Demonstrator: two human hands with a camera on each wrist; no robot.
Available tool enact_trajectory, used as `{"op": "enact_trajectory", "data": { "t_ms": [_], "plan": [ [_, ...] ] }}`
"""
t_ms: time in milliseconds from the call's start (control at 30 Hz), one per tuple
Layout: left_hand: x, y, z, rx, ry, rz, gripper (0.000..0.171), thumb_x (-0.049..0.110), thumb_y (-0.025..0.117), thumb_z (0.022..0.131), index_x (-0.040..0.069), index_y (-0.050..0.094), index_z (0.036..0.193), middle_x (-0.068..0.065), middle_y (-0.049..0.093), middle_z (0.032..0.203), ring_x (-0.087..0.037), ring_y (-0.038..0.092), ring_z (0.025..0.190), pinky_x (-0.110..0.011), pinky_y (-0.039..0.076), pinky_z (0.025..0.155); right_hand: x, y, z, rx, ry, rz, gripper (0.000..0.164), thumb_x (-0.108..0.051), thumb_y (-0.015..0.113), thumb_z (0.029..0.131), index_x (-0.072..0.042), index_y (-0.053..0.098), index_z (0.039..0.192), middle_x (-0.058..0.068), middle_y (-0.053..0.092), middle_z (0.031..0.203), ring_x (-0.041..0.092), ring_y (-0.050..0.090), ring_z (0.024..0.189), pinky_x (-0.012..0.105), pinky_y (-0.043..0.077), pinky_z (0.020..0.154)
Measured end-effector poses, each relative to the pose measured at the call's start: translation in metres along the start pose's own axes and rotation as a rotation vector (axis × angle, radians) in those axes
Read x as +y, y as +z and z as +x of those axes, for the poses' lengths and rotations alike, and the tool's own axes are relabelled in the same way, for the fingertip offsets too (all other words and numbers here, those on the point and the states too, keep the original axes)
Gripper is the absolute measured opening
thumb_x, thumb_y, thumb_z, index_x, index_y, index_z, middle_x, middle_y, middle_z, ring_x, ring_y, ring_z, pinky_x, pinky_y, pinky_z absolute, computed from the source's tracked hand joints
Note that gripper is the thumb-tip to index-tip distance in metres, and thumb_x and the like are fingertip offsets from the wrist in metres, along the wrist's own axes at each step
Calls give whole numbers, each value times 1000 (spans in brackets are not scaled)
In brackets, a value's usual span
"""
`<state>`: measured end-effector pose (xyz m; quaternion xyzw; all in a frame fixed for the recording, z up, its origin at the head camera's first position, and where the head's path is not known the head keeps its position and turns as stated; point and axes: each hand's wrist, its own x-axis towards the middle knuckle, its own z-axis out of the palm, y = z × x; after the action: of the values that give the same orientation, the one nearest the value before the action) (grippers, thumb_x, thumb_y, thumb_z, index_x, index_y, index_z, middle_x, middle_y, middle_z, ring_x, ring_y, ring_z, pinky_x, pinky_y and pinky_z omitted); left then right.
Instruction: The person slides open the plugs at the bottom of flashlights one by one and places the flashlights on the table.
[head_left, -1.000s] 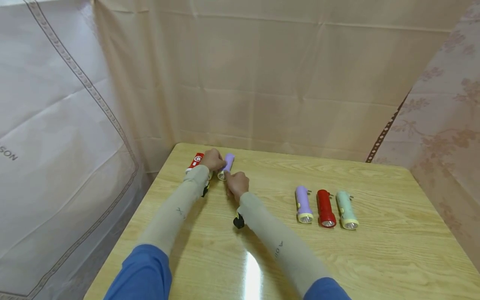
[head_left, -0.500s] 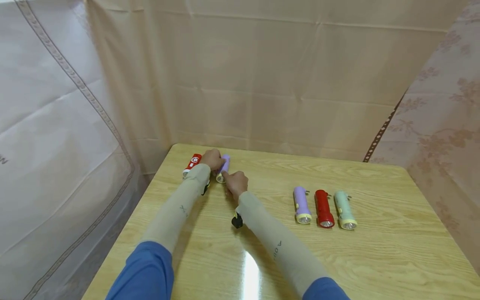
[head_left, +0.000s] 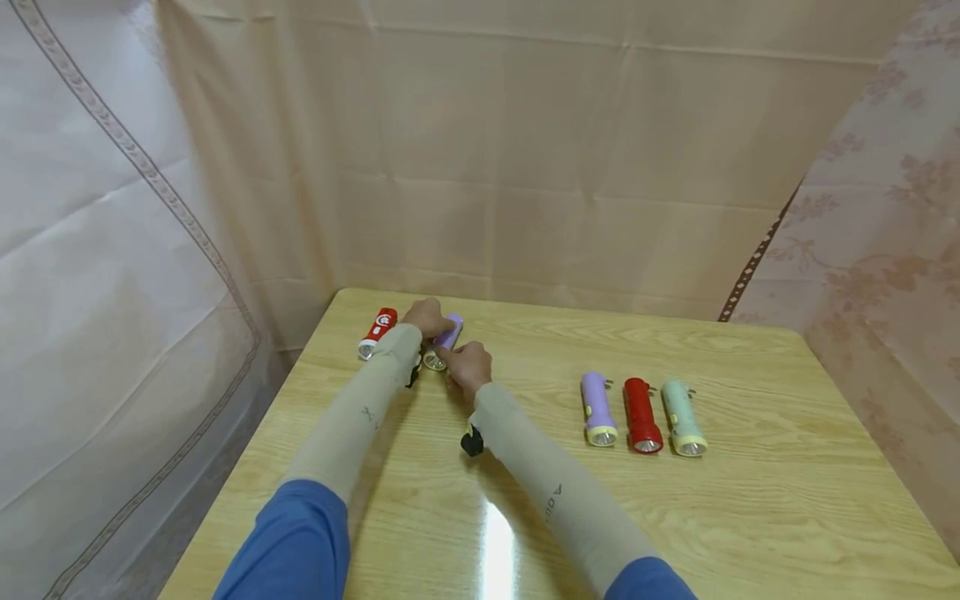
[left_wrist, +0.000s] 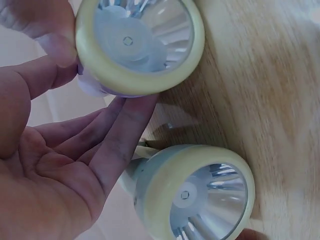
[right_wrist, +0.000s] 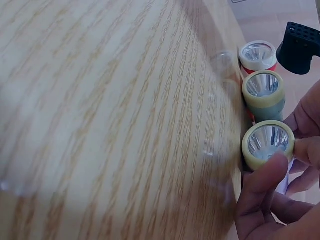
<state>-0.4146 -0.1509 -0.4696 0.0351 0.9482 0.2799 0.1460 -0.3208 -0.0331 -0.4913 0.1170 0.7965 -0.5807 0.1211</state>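
Note:
A purple flashlight (head_left: pixel 447 337) with a pale yellow rim lies at the far left of the table, lens toward me. My left hand (head_left: pixel 426 317) holds its body from the left, thumb on one side and fingers on the other, as the left wrist view shows. With thumb and curled fingers, my right hand (head_left: pixel 470 367) pinches the front rim (right_wrist: pixel 270 145). Beside it stands a mint-green flashlight (left_wrist: pixel 195 195), mostly hidden under my left hand in the head view. A red flashlight with a white rim (head_left: pixel 377 333) lies left of that.
On the right lie a purple flashlight (head_left: pixel 598 408), a red flashlight (head_left: pixel 642 415) and a green flashlight (head_left: pixel 683 417), lenses facing me. Cloth sheets (head_left: pixel 480 150) hang behind the wooden table (head_left: pixel 750 517) and on both sides. A black wrist camera (right_wrist: pixel 299 47) sits near the left hand.
The held purple flashlight has come slightly toward me and slants a little more, with both hands on it. The head view has shifted slightly, and more of the left red flashlight shows.

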Motion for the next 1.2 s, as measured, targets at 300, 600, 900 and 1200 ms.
{"op": "enact_trajectory", "data": {
  "t_ms": [300, 600, 900, 1200],
  "plan": [
    [-1, 1, -6, -4, -25, -47, 23, 20, 62, 84, -2, 57, 80, -14, 61, 66, -24, 61, 49, -30, 50, 40, 1, -1, -2, -37, 14, 51, 31, -29, 69, 87, 1, 68, 84, 3, 49, 49, 13, 45, 38, 25, 36, 35],
    [1, -2, -10, 16, -43, -97, 22, 19, 61, 86, -2, 57, 80, -12, 60, 67, -23, 61, 51, -36, 55, 50, 1, -4, -5, -8, -10, 52, 24, -29, 70, 87, -7, 70, 96, 12, 60, 62, 15, 48, 43, 24, 37, 36],
    [2, 0, -14, 18, -80, -208, 26, 21, 60, 88, -5, 64, 89, -14, 64, 76, -18, 58, 54, -30, 52, 49, 5, -11, -6, -23, -42, 71, 35, -33, 71, 86, -6, 70, 109, 18, 68, 79, 16, 57, 50, 26, 47, 42],
    [1, 4, -16, -18, -90, -364, 46, 23, 59, 93, -7, 54, 128, -21, 63, 111, -23, 66, 81, -29, 57, 60, 9, -19, -5, -22, -51, 38, 37, -35, 75, 83, -9, 72, 109, 9, 70, 83, 11, 54, 54, 21, 39, 42]
  ]
}}
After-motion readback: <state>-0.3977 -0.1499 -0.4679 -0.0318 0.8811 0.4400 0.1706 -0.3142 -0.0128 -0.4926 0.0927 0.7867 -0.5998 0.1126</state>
